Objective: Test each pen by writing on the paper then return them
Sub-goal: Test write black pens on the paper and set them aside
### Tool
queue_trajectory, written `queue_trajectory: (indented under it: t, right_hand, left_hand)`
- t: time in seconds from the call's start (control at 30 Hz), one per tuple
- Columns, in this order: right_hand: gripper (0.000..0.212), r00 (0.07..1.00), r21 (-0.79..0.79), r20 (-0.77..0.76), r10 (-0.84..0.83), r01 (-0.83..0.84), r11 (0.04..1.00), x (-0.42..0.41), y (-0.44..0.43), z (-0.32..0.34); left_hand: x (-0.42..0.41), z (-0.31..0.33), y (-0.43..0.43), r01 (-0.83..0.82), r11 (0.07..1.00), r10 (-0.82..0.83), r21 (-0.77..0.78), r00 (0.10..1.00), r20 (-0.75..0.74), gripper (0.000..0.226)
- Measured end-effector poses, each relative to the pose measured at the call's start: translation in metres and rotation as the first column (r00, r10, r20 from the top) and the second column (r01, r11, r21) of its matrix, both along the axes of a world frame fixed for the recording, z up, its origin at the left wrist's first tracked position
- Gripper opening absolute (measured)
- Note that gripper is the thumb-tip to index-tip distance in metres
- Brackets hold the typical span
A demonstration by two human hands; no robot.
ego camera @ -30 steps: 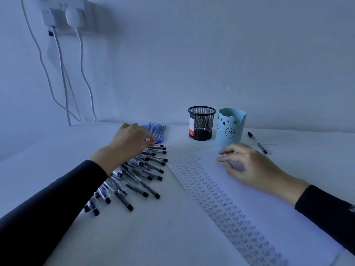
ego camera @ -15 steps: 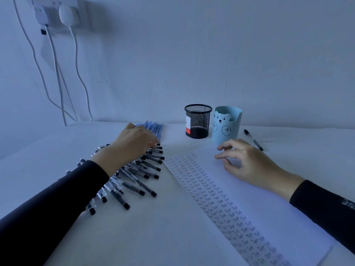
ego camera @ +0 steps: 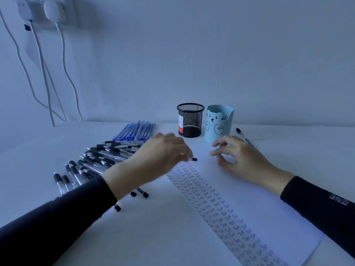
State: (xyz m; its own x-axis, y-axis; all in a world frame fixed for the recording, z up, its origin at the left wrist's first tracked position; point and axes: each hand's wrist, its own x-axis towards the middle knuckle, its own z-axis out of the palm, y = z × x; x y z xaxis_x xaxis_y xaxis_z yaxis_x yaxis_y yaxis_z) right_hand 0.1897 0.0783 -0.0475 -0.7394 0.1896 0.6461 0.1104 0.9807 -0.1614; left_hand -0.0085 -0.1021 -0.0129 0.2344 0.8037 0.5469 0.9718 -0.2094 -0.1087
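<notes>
One mesh cup (ego camera: 190,120) beside bear cup (ego camera: 219,123), left hand (ego camera: 159,156) pinching black-tipped pen (ego camera: 193,159)

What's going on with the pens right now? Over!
Left grip pinches one pen over the paper, far end. Right grip open above paper. Pen pile waits left. Nothing blocking.

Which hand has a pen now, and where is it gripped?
Left hand pinches a pen near its black end, which pokes past the fingertips; right hand holds nothing.
</notes>
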Motion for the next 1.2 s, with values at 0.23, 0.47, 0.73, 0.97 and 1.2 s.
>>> queue_trajectory:
  t: [0.23, 0.47, 0.73, 0.97, 1.2]
  right_hand:
    - [0.049, 0.991, -0.269, 0.131, -0.007, 0.043, 0.962, -0.008, -0.025, 0.017]
    - [0.021, 0.981, -0.265, 0.187, 0.041, 0.01, 0.964, -0.014, -0.041, 0.017]
    - [0.011, 0.947, -0.94, -0.314, 0.063, -0.319, 0.119, -0.003, -0.031, 0.074]
    - [0.062, 0.978, -0.972, -0.181, 0.102, -0.162, -0.169, -0.013, -0.04, 0.087]
    - [0.056, 0.986, -0.98, -0.165, 0.024, -0.161, -0.117, -0.041, -0.037, 0.099]
  left_hand:
    - [-0.015, 0.002, -0.002, -0.129, 0.986, 0.151, -0.103, 0.959, 0.24, 0.037]
    - [-0.048, 0.003, -0.011, -0.394, 0.904, 0.425, -0.163, 0.861, 0.278, 0.027]
    - [-0.034, -0.002, -0.012, -0.34, 0.882, 0.416, -0.325, 0.887, 0.201, 0.034]
    - [-0.026, 0.0, -0.014, -0.351, 0.817, 0.425, -0.457, 0.903, 0.065, 0.074]
    - [-0.022, 0.002, -0.016, -0.376, 0.739, 0.469, -0.559, 0.883, 0.027, 0.067]
